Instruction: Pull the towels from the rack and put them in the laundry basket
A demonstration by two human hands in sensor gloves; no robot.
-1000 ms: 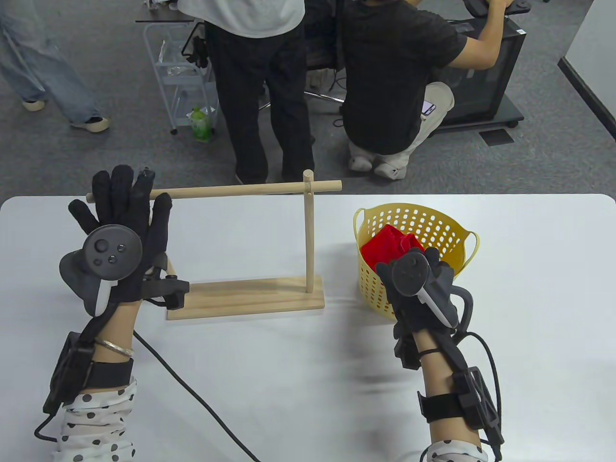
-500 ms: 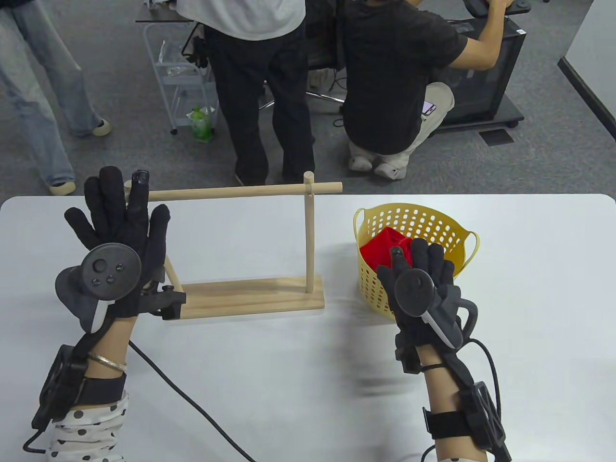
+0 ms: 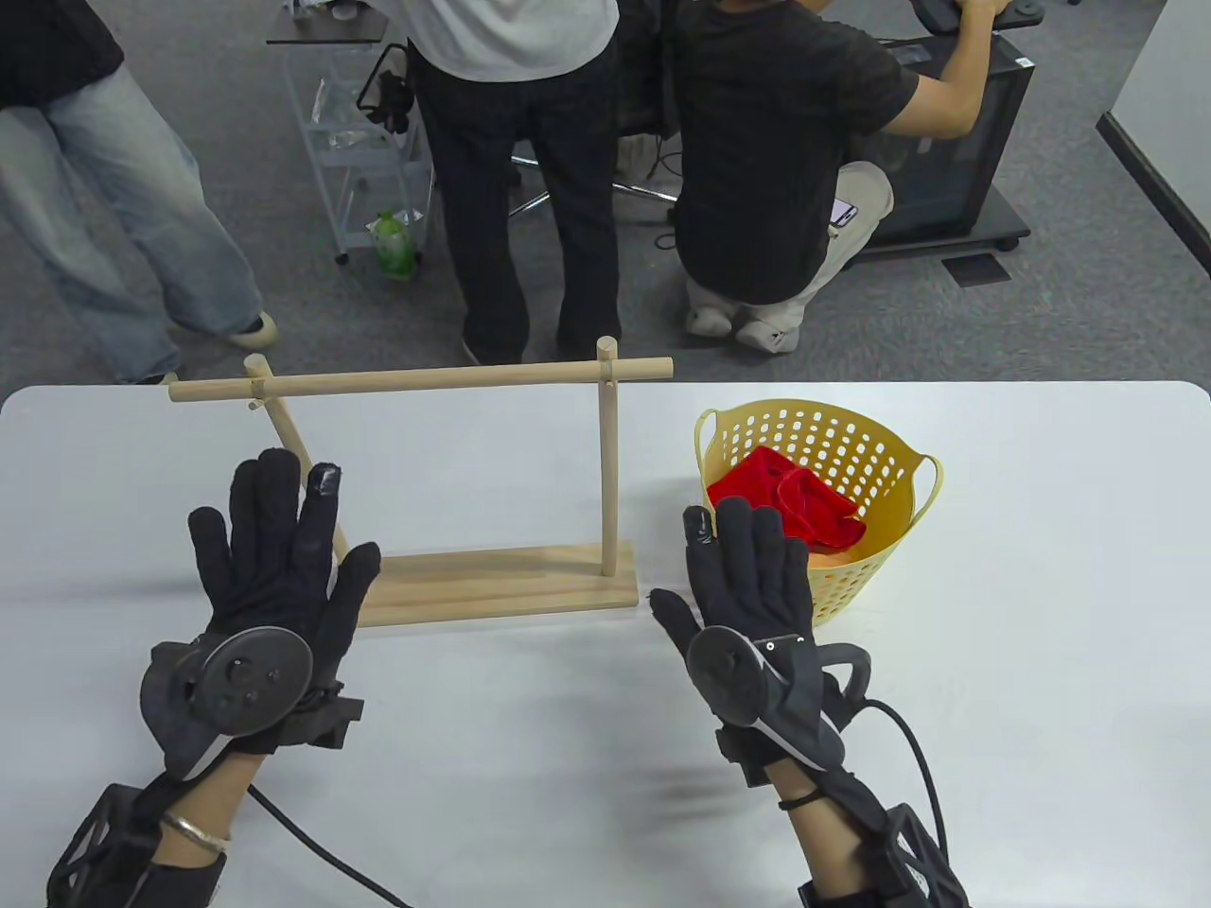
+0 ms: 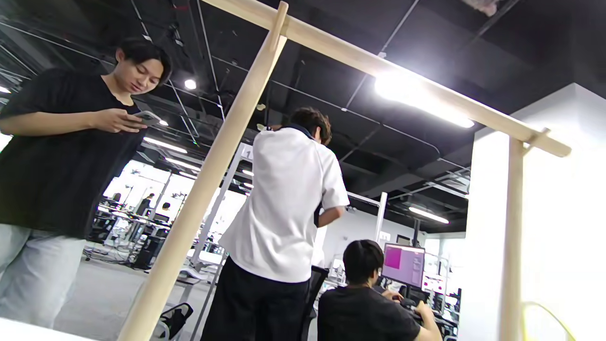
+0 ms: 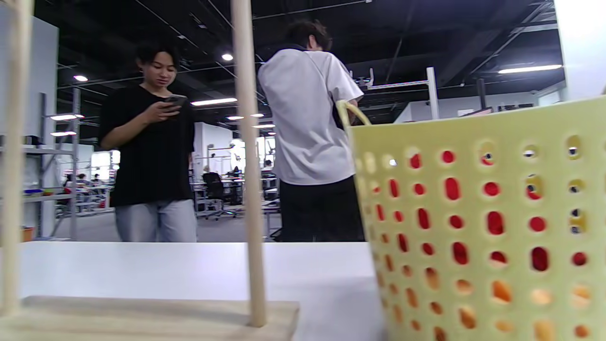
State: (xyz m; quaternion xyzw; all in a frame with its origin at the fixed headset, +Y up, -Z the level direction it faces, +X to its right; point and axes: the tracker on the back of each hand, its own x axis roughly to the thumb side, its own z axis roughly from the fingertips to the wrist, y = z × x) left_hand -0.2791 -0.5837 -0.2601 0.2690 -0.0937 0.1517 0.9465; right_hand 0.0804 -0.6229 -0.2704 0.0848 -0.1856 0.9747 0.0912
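Observation:
A bare wooden rack stands on the white table; its top bar carries no towel. Right of it is a yellow perforated laundry basket with a crumpled red towel inside; red shows through the basket's holes in the right wrist view. My left hand lies flat with spread fingers in front of the rack's left end, holding nothing. My right hand is flat too, between the rack's base and the basket, also holding nothing.
The rack's flat base lies between my hands. A black cable runs over the near table. Beyond the far edge several people stand or crouch, near a wire cart and a green bottle.
Both hands have drawn back toward me. The left came down from the rack's left end; the right lifted out of the basket, leaving the red towel inside.

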